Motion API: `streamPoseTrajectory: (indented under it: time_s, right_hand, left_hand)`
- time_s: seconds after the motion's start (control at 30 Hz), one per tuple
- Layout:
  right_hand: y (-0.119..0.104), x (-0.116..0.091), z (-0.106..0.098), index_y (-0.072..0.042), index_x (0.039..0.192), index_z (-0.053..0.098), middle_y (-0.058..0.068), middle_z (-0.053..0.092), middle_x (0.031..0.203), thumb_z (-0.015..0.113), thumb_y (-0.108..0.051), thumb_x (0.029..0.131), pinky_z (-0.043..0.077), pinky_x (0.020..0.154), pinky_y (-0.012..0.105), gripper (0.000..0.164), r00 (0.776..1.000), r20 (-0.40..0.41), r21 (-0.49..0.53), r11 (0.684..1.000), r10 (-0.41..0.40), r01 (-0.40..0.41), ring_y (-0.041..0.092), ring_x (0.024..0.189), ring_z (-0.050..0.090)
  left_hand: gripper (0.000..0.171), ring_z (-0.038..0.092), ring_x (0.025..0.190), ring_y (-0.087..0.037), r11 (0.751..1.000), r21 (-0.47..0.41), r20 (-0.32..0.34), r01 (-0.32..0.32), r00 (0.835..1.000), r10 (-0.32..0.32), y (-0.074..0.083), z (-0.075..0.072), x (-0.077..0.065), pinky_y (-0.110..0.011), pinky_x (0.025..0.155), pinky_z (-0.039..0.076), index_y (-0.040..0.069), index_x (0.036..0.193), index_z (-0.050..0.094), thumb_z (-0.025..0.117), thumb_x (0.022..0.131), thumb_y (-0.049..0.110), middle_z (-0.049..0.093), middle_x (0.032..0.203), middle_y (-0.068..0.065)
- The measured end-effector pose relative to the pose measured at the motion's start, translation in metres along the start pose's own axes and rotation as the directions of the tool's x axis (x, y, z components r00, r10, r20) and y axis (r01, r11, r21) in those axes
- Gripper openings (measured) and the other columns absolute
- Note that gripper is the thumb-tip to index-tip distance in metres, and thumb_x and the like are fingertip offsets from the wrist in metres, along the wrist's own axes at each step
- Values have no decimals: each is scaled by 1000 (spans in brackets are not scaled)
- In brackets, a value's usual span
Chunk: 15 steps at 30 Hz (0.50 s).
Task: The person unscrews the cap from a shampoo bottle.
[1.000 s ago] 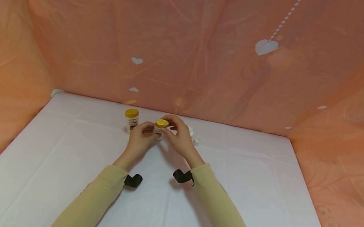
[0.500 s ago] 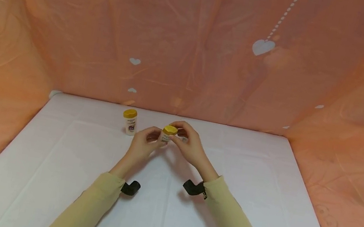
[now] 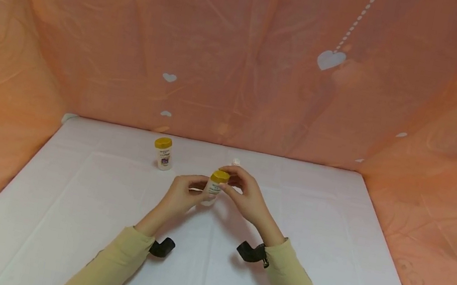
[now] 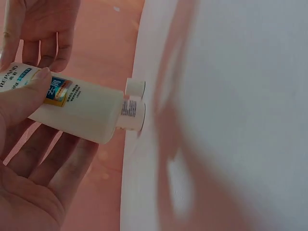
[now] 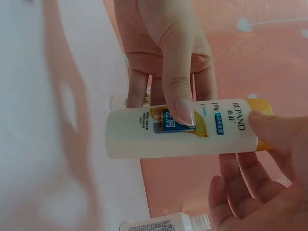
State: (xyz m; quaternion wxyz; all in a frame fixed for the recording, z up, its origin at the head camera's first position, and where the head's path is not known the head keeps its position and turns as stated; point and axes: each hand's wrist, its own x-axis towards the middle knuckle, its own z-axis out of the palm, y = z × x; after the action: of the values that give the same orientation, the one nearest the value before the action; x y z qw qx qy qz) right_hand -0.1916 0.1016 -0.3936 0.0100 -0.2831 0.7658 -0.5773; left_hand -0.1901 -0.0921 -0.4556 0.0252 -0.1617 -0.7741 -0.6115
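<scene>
Between both hands is a pale shampoo bottle (image 5: pixel 139 137) with a yellow cap (image 3: pixel 220 176) and a blue-and-yellow label. My left hand (image 3: pixel 184 193) grips its body, thumb across the label in the right wrist view. The fingers of my right hand (image 3: pixel 245 197) pinch the cap, with the thumb pressed near its lower edge. The bottle is held above the table, its cap end tipped slightly right in the head view. A second yellow-capped bottle (image 3: pixel 163 155) stands upright to the left, apart from both hands.
A white bottle with a bare threaded neck (image 5: pixel 168 224) shows at the bottom of the right wrist view. Beyond the held bottle is a small white cap (image 4: pixel 135 87). The white table (image 3: pixel 100 242) meets orange cloth walls (image 3: pixel 242 63) at the back and sides.
Both hands have brought the held bottle to the right and nearer to me, and more of its body now shows. The other yellow-capped bottle has stayed standing.
</scene>
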Motion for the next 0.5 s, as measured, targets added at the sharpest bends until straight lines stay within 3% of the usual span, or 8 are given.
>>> streamPoseTrajectory:
  time_s: [0.3, 0.5]
  right_hand:
    - [3, -13, -4, 9, 122, 55, 19, 58, 119, 65, 3, 89, 47, 93, 49, 35, 998, -63, 70, 997, 15, -10, 35, 104, 57]
    - [2, -19, -1, 12, 116, 53, 25, 55, 117, 67, 9, 84, 50, 90, 48, 35, 982, -189, 114, 993, 5, 17, 40, 99, 60]
  left_hand:
    - [30, 67, 91, -21, 1000, -1, -4, -24, 1000, 24, 6, 11, -4, -27, 75, 56, 4, 108, 71, 78, 79, 6, 69, 101, -8]
    - [30, 67, 85, -22, 999, 34, -42, -38, 998, 39, 11, 18, -5, -27, 73, 57, 2, 106, 72, 80, 77, 6, 70, 96, -10]
